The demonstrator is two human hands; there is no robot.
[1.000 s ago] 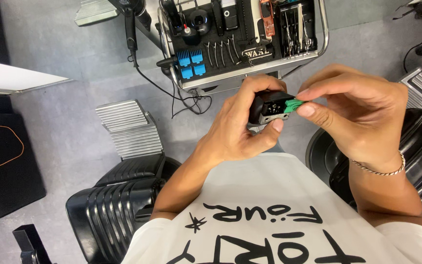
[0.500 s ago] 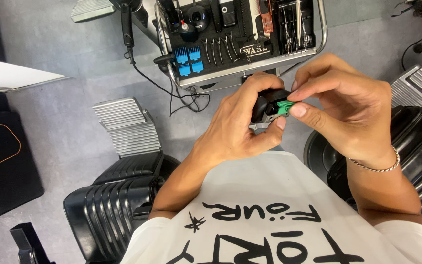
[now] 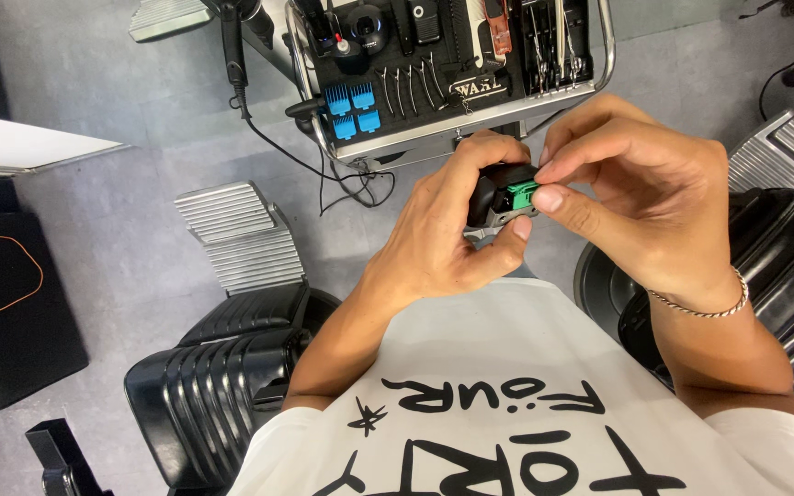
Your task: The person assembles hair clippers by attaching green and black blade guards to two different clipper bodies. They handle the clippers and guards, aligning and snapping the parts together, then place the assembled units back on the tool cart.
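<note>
My left hand [image 3: 448, 230] wraps around a small black hair clipper [image 3: 493, 195], held in front of my chest. My right hand [image 3: 650, 197] pinches a green guard piece [image 3: 523, 195] at the clipper's head, thumb below and fingers above. A thin silver bracelet [image 3: 705, 308] sits on my right wrist. Most of the clipper body is hidden by my fingers.
A metal tool tray [image 3: 457, 129] stands ahead with black clippers, scissors and blue comb guards [image 3: 353, 108]. A cable [image 3: 323, 170] trails from it over the grey floor. Black barber chairs sit at lower left [image 3: 213, 386] and right [image 3: 783, 276], each with a ribbed metal footrest [image 3: 236, 234].
Both hands have shifted slightly left and up with the clipper. My right fingers have closed further over the green piece, so less of it shows.
</note>
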